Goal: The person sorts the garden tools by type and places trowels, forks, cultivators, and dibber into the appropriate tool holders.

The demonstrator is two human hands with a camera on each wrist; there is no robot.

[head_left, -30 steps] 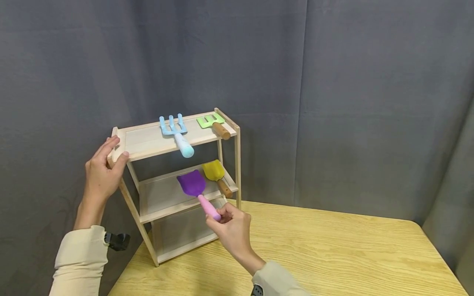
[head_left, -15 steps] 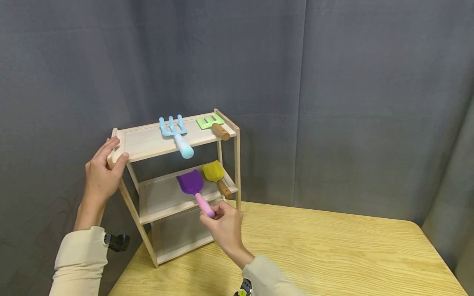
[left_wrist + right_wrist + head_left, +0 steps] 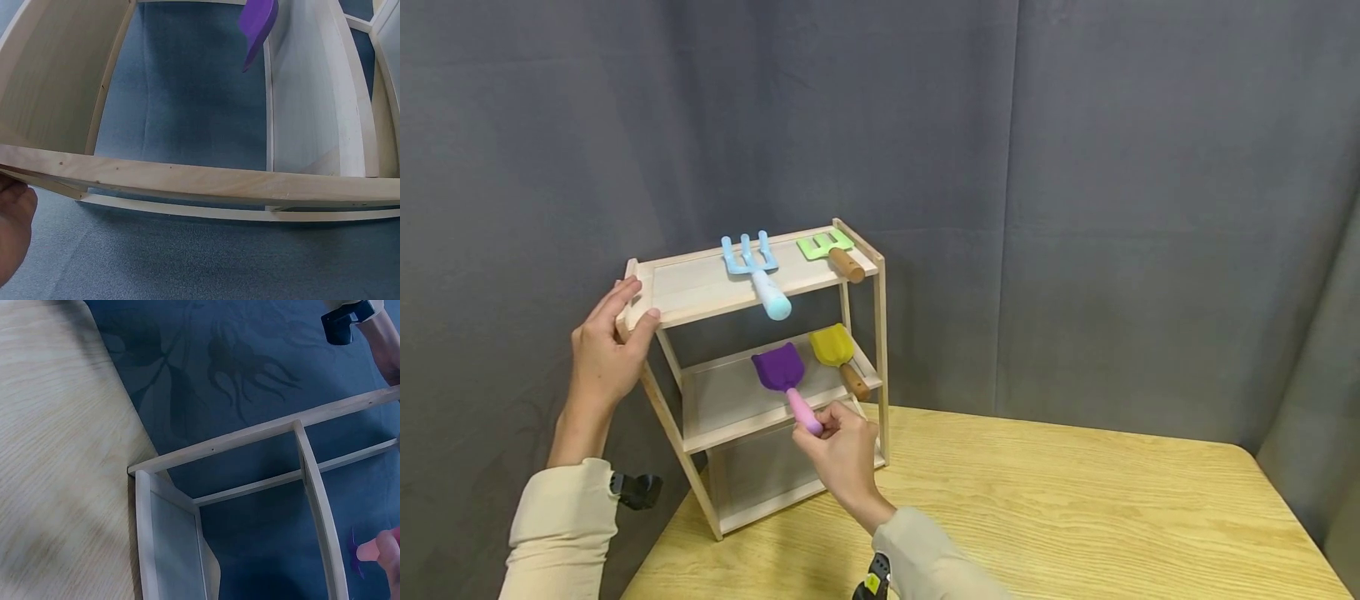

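My left hand (image 3: 602, 354) grips the upper left corner of a three-tier wooden shelf (image 3: 692, 292), its thumb over the front edge and fingers along the side rail. With my right hand (image 3: 842, 454) I pinch the end of the pink handle of a toy shovel (image 3: 778, 367). Its purple blade overlaps the middle tier in the head view, left of a yellow shovel (image 3: 832, 346) with a brown handle. In the left wrist view the purple shovel (image 3: 259, 25) shows between the upper tiers. The right wrist view catches the handle end of the shovel (image 3: 369, 551) beside my fingertips.
On the top tier lie a light blue hand fork (image 3: 750, 260) and a green fork (image 3: 826, 244) with a brown handle, both handles jutting past the front edge. The shelf stands at the left end of a wooden table (image 3: 1075, 500). A grey curtain (image 3: 1112, 208) hangs behind.
My right hand has moved left and slightly up with the purple shovel, shifting its blade away from the yellow one. My left hand has stayed on the shelf corner.
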